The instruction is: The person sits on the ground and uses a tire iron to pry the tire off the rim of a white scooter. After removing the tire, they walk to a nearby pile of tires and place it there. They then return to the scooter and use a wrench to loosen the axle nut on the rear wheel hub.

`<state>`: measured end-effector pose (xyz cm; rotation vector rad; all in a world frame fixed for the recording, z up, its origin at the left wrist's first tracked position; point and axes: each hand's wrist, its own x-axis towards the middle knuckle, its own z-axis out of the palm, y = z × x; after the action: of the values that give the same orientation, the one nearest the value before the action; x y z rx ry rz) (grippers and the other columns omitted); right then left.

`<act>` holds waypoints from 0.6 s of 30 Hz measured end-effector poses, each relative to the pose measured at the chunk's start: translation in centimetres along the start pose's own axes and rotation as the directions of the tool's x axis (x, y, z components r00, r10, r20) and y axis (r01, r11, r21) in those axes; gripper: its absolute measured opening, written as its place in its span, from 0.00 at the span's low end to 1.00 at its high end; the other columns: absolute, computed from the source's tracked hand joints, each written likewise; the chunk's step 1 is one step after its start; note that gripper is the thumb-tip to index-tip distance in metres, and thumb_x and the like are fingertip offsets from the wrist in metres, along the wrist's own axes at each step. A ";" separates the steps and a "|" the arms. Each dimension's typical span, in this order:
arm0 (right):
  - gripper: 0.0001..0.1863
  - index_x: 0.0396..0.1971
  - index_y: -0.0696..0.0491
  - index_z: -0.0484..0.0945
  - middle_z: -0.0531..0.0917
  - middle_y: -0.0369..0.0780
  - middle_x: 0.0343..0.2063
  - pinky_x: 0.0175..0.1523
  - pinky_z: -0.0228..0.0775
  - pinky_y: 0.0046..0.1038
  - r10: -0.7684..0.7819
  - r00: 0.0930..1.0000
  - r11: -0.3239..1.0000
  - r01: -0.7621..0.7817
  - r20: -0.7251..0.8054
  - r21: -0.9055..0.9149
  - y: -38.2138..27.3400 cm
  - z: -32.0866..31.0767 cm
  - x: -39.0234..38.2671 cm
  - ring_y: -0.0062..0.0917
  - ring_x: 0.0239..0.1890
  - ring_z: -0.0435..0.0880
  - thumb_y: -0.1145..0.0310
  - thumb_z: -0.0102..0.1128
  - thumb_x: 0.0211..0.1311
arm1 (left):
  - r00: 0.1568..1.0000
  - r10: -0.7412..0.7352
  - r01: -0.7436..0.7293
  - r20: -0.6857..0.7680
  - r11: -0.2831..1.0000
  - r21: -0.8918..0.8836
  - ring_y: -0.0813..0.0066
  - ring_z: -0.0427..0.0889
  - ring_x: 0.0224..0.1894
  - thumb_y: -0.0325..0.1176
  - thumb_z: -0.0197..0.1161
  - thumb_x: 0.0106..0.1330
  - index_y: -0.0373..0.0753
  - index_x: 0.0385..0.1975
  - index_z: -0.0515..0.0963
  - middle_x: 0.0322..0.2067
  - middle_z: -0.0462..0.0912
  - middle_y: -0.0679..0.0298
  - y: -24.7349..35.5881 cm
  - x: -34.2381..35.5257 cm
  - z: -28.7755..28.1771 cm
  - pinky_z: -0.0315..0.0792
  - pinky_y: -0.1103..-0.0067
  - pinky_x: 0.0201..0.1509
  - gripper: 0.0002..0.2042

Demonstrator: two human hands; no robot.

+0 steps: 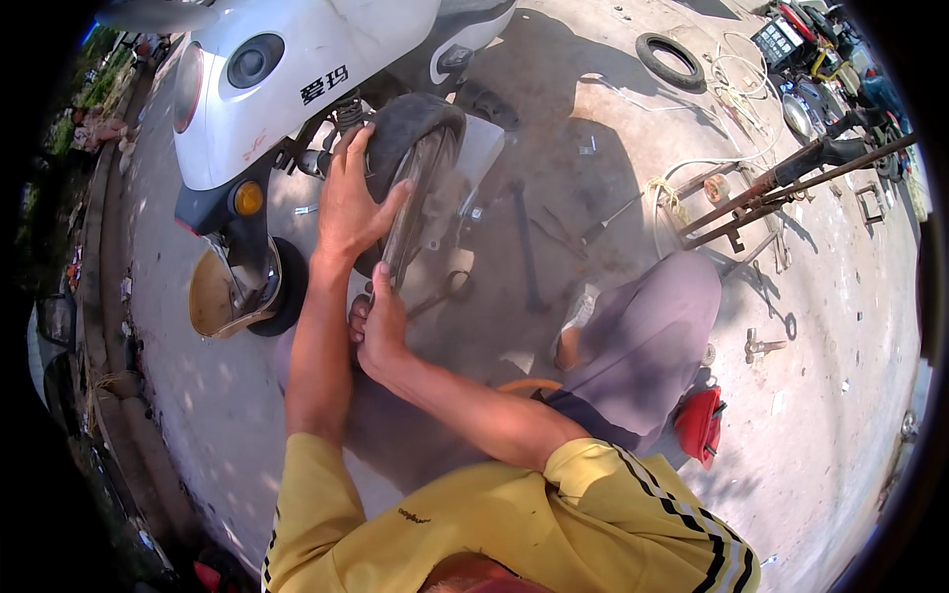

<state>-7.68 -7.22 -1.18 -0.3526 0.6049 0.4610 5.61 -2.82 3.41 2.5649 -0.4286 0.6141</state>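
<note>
"What was nearest?"

"A yellow shirt [445, 524], worn by the person at work. Past it, from the left, came a tan-lined container [208, 296] and a white scooter [316, 49]."

"And the hands?"

"The left hand [351, 203] was spread against the scooter's tyre [405, 128], under the bodywork, its fingers bent over the rubber without closing round it. Just below, the right hand [383, 321] was curled into a fist by the tyre's lower edge; what it grasped, if anything, I couldn't tell."

"Further right?"

"A ring-ended tool [459, 282], a loose tyre [689, 83], a red pouch [700, 425] and a hammer-like tool [763, 345], all on the ground [840, 415]."

"How far along was it?"

"Partway, I judged: both hands were busy at the wheel and tools lay out. Which parts were finished or left didn't show."

"Any writing?"

"Two bold, dark characters marked the scooter's white panel, and small dark lettering crossed the shirt's chest. I could be sure of no other writing."
</note>
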 end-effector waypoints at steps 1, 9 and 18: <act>0.24 0.34 0.45 0.65 0.56 0.26 0.15 0.23 0.46 0.24 0.031 0.999 0.999 -0.032 0.024 0.042 -0.3 0.1 -0.5 0.16 0.15 0.53 0.38 0.45 0.78 | 1.000 0.006 -0.006 0.003 0.997 -0.076 0.46 0.70 0.68 0.39 0.75 0.57 0.36 0.71 0.64 0.67 0.68 0.45 -0.2 -0.2 -0.2 0.65 0.62 0.73 0.41; 0.33 0.21 0.43 0.61 0.53 0.27 0.13 0.23 0.45 0.25 0.120 0.919 0.953 -0.212 0.375 0.214 0.4 -1.3 1.2 0.18 0.15 0.50 0.31 0.32 0.77 | 0.953 -0.262 0.297 0.150 0.902 -0.314 0.49 0.63 0.74 0.48 0.78 0.57 0.31 0.77 0.47 0.70 0.64 0.39 -1.4 -5.7 -1.2 0.57 0.64 0.77 0.56; 0.33 0.22 0.45 0.60 0.58 0.31 0.13 0.25 0.56 0.27 0.182 0.923 0.965 -0.234 0.339 0.119 -1.6 -0.9 -0.8 0.22 0.16 0.60 0.33 0.30 0.78 | 0.865 -0.409 0.496 0.292 0.785 -0.370 0.48 0.64 0.74 0.56 0.81 0.52 0.24 0.76 0.43 0.70 0.61 0.33 -3.5 -8.2 -0.2 0.58 0.66 0.77 0.64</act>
<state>-7.82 -9.25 -1.14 -0.0561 0.3526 0.6573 -0.09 1.79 -1.70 2.1744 0.0141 0.0676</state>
